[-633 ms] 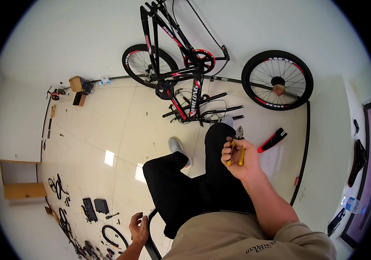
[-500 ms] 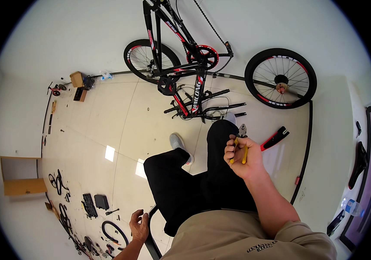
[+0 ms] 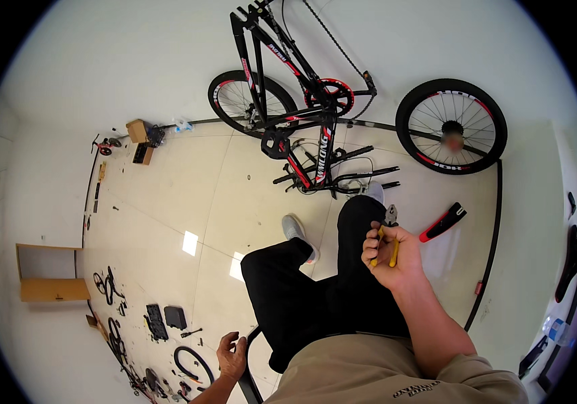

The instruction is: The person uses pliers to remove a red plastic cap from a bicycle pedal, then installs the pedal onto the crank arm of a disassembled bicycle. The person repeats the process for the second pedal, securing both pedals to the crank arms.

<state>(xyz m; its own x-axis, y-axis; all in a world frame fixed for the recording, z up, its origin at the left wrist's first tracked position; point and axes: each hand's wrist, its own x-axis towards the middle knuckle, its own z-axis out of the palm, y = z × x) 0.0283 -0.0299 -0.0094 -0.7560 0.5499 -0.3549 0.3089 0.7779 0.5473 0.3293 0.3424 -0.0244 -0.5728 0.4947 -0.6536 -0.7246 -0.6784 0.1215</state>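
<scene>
Combination pliers (image 3: 391, 215) with yellow handles sit in my right hand (image 3: 404, 259), above my right thigh. Their metal jaws point away from me, and my fingers wrap around the handles. My left hand (image 3: 232, 358) rests low on the left, its fingers loosely bent and apart with nothing visible in them. Beside it runs a black curved bar (image 3: 249, 380), perhaps part of a seat; whether my hand touches it is unclear. Ahead of my feet, a black and red bicycle frame (image 3: 324, 151) stands against the wall, with loose forks (image 3: 369, 176) on the floor beside it.
A detached wheel (image 3: 451, 126) leans on the wall at the right, and another wheel (image 3: 251, 101) stands behind the frame. A black and red part (image 3: 443, 222) lies right of my knee. Tool cases (image 3: 157, 322), a tire (image 3: 194, 363) and cardboard boxes (image 3: 138, 130) are at left.
The whole scene has shifted right and slightly down in the picture as my head turned. My right hand keeps its grip on the pliers; my left hand looks nearly the same.
</scene>
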